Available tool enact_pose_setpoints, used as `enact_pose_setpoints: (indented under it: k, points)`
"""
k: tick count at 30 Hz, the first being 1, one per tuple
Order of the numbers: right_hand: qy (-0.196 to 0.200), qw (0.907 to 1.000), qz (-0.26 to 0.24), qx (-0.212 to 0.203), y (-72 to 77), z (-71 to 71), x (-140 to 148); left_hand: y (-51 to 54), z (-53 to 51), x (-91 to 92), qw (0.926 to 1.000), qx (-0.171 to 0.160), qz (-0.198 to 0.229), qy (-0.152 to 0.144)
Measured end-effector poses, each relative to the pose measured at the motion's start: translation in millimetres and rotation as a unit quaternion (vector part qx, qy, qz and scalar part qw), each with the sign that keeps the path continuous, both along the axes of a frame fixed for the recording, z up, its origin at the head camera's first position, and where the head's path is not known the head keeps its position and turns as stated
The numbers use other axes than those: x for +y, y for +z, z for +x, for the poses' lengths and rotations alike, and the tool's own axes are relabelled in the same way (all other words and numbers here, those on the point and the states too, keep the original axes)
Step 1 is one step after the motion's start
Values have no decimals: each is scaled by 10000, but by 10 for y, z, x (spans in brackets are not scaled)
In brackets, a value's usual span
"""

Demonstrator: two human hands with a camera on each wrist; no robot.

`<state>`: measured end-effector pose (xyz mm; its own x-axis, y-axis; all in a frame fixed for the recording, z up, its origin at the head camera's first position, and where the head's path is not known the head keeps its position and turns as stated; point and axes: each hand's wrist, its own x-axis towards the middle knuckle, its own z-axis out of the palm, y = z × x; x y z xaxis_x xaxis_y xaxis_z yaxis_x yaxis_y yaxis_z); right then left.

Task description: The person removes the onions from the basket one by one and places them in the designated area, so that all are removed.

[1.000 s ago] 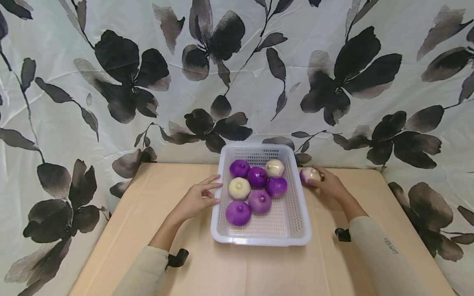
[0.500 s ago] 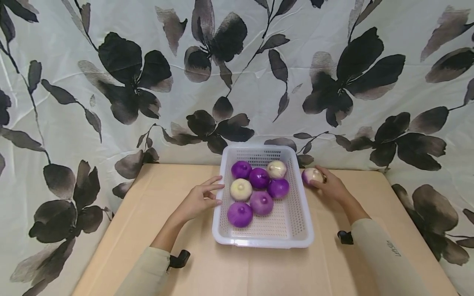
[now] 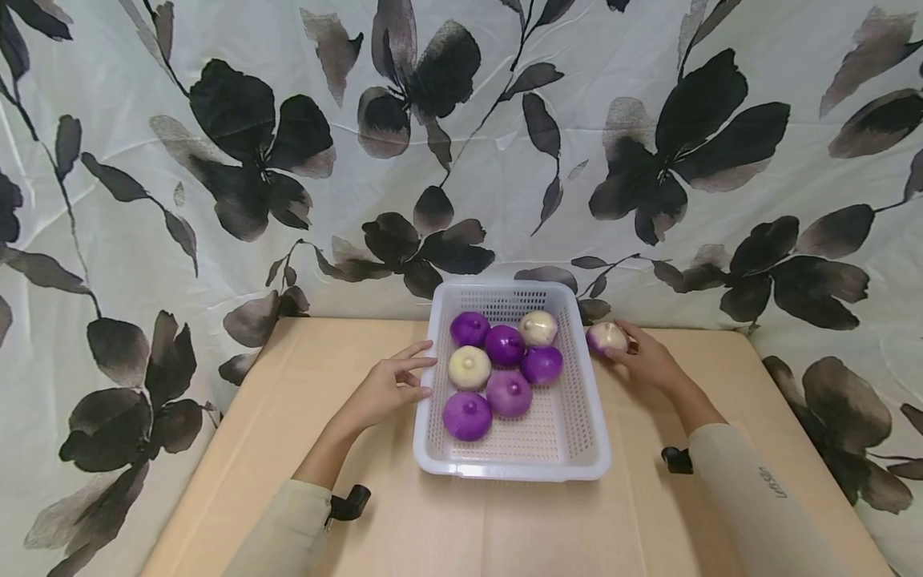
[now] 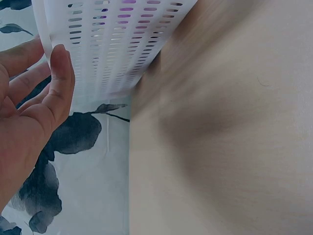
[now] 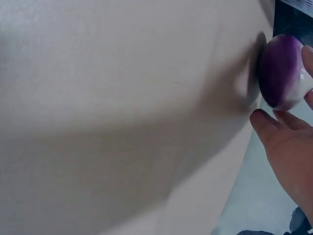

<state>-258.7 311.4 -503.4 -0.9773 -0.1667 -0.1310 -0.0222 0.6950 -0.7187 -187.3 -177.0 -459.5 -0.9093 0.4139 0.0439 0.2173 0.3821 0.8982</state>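
Observation:
A white perforated plastic basket point(image 3: 551, 461) stands mid-table with several purple onions point(image 3: 468, 416) and two pale onions point(image 3: 469, 369) in it. My left hand point(image 3: 378, 393) holds the basket's left rim lightly by the fingertips. Seen from the left wrist, one finger point(image 4: 61, 73) lies under the rim against the outer wall while others pass behind its edge. Just right of the basket, near the table's back edge, my right hand point(image 3: 649, 365) grips a two-toned onion point(image 3: 609, 338), part purple and part white. In the right wrist view this onion stands clear of its shadow.
The light wooden table point(image 3: 505, 529) extends in front of the basket. A floral cloth point(image 3: 541, 184) hangs directly behind the table's back edge. A dark wrist camera point(image 3: 349, 503) sits on the left sleeve, another point(image 3: 676, 460) on the right.
The two-toned onion has turned slightly in my right hand, and that hand has shifted a little to the right. My left hand and the basket look unmoved apart from a small camera shift.

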Motion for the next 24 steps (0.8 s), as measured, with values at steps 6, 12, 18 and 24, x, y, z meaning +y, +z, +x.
enact_pose_setpoints:
  k: [6,12,18,24]
  points:
    - [65,9998,-67,158,106,38,29,7,0,-4,10000,2,-29,27]
    - [220,9988,5,447,235,55,57,5,0,-10,10000,62,-38,16]
    - [319,9972,-21,670,376,62,80,12,-3,-5,10000,67,-14,31]
    - [329,9966,-36,759,556,82,19,0,-7,-4,10000,-4,-45,49]
